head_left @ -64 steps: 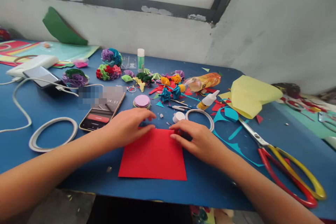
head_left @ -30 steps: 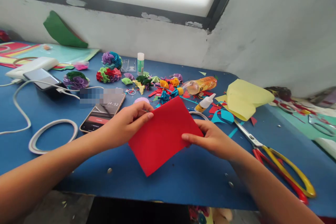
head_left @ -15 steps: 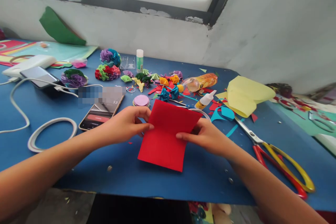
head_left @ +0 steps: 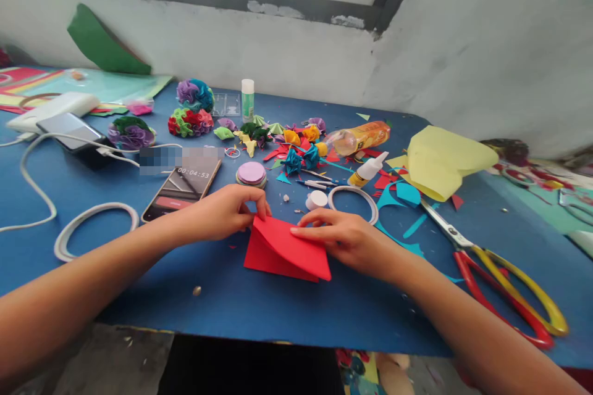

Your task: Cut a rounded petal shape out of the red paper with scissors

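Observation:
A red paper square [head_left: 283,250] lies folded over on the blue table [head_left: 287,311] in front of me. My left hand [head_left: 222,213] pinches its far left corner between thumb and fingers. My right hand [head_left: 345,239] lies on the upper flap with the fingers stretched along the fold, pressing it down. The flap is not quite flat; a gap shows along its near edge.
Paper flowers [head_left: 191,122], a glue stick [head_left: 248,100], a glue bottle [head_left: 367,170], a tape ring [head_left: 353,200] and coloured scraps lie behind the fold. A phone [head_left: 183,185] and cable loop [head_left: 95,228] sit left. Red-and-yellow scissors [head_left: 498,281] and yellow paper [head_left: 442,160] lie right.
The red sheet was lifted off the table, turned in both hands, then folded over and brought back down; now both hands press it on the table.

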Demonstrator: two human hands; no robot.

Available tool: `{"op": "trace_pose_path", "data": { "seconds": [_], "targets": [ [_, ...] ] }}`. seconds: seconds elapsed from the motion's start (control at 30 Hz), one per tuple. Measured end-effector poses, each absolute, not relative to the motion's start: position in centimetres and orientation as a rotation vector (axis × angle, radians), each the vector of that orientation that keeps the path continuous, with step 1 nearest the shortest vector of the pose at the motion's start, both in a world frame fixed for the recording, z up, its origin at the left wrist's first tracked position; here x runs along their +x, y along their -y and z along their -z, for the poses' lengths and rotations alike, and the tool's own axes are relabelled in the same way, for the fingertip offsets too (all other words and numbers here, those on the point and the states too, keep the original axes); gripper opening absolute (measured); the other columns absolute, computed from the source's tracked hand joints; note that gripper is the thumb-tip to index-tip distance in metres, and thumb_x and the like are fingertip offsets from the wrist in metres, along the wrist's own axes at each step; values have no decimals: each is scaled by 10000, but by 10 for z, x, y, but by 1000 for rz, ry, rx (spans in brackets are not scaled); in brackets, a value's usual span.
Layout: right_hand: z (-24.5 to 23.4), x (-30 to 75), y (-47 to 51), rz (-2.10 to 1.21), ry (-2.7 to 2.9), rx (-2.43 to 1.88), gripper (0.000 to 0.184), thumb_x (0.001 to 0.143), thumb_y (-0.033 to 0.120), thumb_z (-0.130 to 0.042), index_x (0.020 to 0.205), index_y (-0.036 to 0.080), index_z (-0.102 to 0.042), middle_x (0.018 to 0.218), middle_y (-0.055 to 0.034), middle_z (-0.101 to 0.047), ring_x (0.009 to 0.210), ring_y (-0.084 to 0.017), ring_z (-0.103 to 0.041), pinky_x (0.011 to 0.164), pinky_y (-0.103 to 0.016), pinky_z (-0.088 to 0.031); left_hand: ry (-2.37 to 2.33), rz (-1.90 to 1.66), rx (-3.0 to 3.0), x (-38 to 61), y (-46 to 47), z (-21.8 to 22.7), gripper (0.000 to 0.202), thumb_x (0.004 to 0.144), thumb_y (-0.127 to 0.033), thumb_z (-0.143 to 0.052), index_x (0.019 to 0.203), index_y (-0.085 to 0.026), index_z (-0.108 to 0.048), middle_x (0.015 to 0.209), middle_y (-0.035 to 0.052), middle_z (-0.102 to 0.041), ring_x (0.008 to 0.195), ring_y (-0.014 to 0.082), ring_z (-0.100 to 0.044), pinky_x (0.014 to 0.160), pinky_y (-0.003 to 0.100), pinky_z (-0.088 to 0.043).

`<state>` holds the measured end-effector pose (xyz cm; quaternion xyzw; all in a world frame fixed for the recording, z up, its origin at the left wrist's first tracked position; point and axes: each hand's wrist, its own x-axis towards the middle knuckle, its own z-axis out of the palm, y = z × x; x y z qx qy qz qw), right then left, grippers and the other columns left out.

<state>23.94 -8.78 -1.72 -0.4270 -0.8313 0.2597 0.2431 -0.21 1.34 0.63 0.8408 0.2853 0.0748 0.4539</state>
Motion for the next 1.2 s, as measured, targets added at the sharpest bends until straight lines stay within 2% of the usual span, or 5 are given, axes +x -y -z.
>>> {"op": "trace_pose_path", "data": {
  "seconds": [0.2,0.53,0.67,0.9,1.2],
  "targets": [
    [21,243,85,-503,2393,-1249,423,873,98,-431,1207,230,-655,1118,-117,-666,1003,-230,-636,851,-360,-511,-624,-197,2403,-7,-14,-7,175,791,-144,-523,837,-202,-681,1011,50,-675,948,216,-597,849,316,-426],
    [15,240,89,-625,2154,-1215,182,905,313,-567,1003,218,-687,893,-50,-734,778,-192,-676,696,-284,-537,-632,-371,2219,-3,-11,-12,145,846,-259,-537,850,-158,-640,810,34,-683,756,158,-614,682,254,-478],
    [4,253,87,-555,1991,-1273,308,889,487,-541,842,226,-698,765,-20,-724,685,-183,-671,643,-277,-527,-650,-435,2020,-3,-10,-16,147,850,-296,-563,871,-162,-619,841,27,-687,796,155,-645,692,239,-515],
    [-2,274,79,-153,1588,-1554,263,922,342,-484,872,181,-686,742,-52,-682,697,-193,-644,639,-301,-482,-869,-590,1589,-4,-14,-25,204,861,-379,-575,796,-191,-531,694,-48,-602,582,74,-570,498,143,-429],
    [-56,300,117,234,1471,-1950,293,888,445,-502,947,228,-689,874,-68,-706,751,-213,-635,741,-347,-483,-936,-459,1344,2,-3,-33,280,812,-458,-637,889,-219,-513,643,-49,-634,478,101,-595,401,156,-442]
  ]
}}
